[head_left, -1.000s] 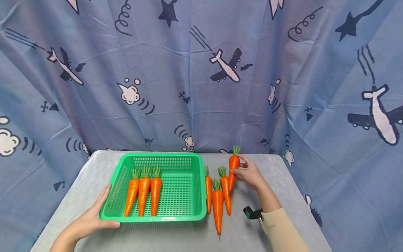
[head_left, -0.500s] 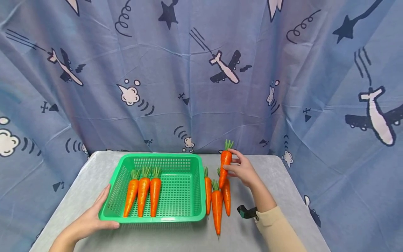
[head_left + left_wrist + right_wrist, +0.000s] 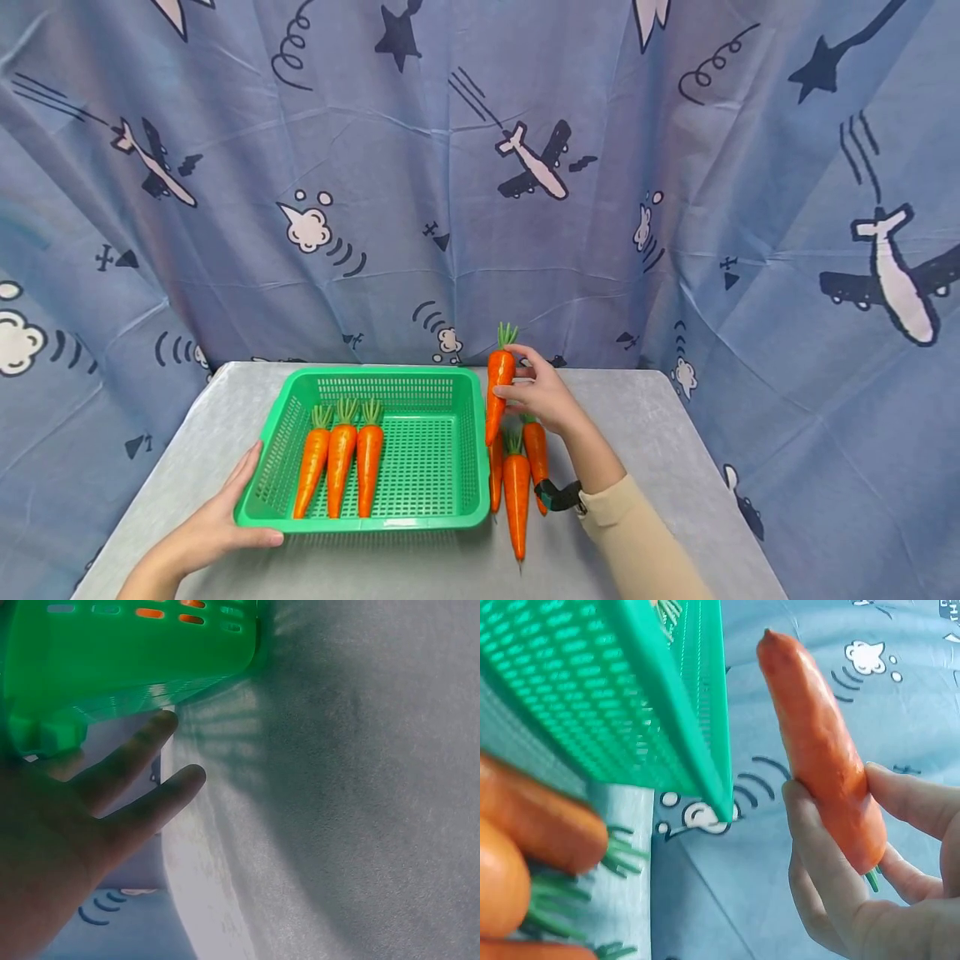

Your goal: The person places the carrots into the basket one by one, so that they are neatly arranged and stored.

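Observation:
My right hand (image 3: 546, 393) pinches a carrot (image 3: 498, 379) by its upper body, thumb on one side and fingers on the other. In the head view the carrot is raised beside the back right corner of a green plastic basket (image 3: 382, 523), leafy end up. The right wrist view shows this carrot (image 3: 821, 739) clear of the basket wall. My left hand (image 3: 206, 532) rests at the basket's front left corner, thumb by the front rim; its fingers (image 3: 142, 806) look straight and spread in the left wrist view. Three carrots (image 3: 341, 471) lie side by side in the basket's left half.
Right of the basket lie three more carrots (image 3: 517, 500) on the grey-white table (image 3: 637, 433), one partly behind the raised carrot and one partly behind a black wrist strap (image 3: 558, 495). A blue patterned curtain (image 3: 405, 217) hangs behind and around the table.
My right hand has carried the carrot up and leftward, from above the right-hand carrots to the basket's right edge. The left hand and the basket have stayed in place.

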